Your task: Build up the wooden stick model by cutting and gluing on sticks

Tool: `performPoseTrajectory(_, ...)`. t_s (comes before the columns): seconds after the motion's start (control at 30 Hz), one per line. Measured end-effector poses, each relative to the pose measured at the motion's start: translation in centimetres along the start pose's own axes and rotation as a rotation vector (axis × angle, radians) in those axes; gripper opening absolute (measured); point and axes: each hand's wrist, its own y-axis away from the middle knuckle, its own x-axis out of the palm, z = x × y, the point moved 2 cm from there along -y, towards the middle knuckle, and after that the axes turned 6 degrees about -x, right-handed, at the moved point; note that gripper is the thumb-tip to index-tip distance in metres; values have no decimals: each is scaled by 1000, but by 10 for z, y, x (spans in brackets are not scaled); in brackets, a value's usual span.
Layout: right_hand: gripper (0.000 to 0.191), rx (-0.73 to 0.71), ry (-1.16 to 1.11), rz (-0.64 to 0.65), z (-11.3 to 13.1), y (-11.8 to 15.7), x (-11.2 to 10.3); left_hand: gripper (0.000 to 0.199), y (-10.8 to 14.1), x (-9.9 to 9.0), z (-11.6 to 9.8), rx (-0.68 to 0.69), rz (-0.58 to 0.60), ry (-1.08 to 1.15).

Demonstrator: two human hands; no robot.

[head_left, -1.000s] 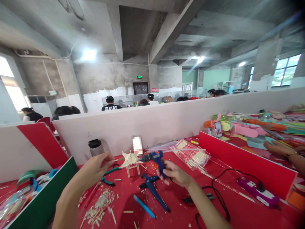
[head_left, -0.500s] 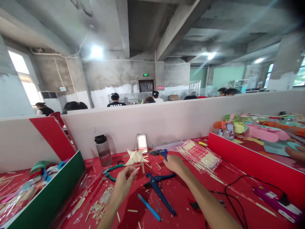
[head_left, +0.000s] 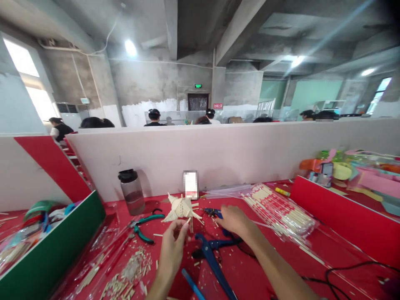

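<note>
My left hand (head_left: pixel 175 239) is closed, thumb and fingertips pinching a short pale wooden stick (head_left: pixel 188 222). Just beyond it sits a star-shaped piece built of wooden sticks (head_left: pixel 181 207). My right hand (head_left: pixel 236 218) wraps round a blue glue gun (head_left: pixel 213 212), its nozzle pointing left towards the star; the hand hides part of its body. Below both hands lies a blue ratchet cutter (head_left: pixel 212 262). Green-handled pliers (head_left: pixel 145 227) rest open to the left, and a blue pen-like stick (head_left: pixel 192 283) lies near the front.
A dark-lidded bottle (head_left: pixel 133 193) stands at the back left. Bundled sticks in plastic (head_left: pixel 281 208) lie on the right. Offcuts (head_left: pixel 134 266) are scattered at front left. Green (head_left: pixel 62 250) and red (head_left: pixel 343 221) dividers flank the red table; a black cord (head_left: pixel 340 266) runs at right.
My right hand has picked up the glue gun and drawn it nearer, its nozzle now beside the star. My left hand still pinches the small stick. The view has shifted slightly.
</note>
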Motion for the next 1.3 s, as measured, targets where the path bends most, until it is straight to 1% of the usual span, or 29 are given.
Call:
performPoseTrajectory(0.03, 24, -12, 19, -5, 7, 1, -6, 41, 0, 2, 1, -9, -13, 8)
performPoseTrajectory(0.07, 26, -62, 28, 1, 15, 2, -11, 41, 1, 3, 2, -20, -28, 12)
performPoseTrajectory(0.13, 28, -175, -57, 36, 32, 4, -18, 43, 1, 6, 3, -44, -63, 16)
performPoseTrajectory(0.17, 32, -203, -105, 48, 39, 5, -20, 43, 1, 7, 4, -59, -79, 19)
performPoseTrajectory(0.23, 43, -244, -147, 56, 49, 6, -20, 45, 0, 10, 6, -90, -100, 40)
performPoseTrajectory(0.3, 59, -277, -164, 50, 56, 7, -18, 46, -2, 14, 8, -117, -111, 73)
performPoseTrajectory(0.37, 67, -299, -185, 39, 60, 7, -15, 48, -4, 17, 9, -137, -114, 102)
performPoseTrajectory(0.4, 65, -304, -201, 29, 62, 7, -13, 48, -4, 18, 10, -148, -116, 113)
performPoseTrajectory(0.53, 51, -305, -258, 4, 70, 4, -10, 49, -7, 21, 12, -196, -123, 148)
performPoseTrajectory(0.7, 43, -303, -275, -16, 73, 2, -4, 51, -11, 19, 12, -211, -159, 161)
performPoseTrajectory(1.03, 36, -270, -226, -6, 69, -1, 6, 53, -12, 19, 15, -229, -177, 140)
performPoseTrajectory(1.3, 37, -273, -200, -11, 69, -1, 9, 55, -11, 24, 15, -247, -201, 125)
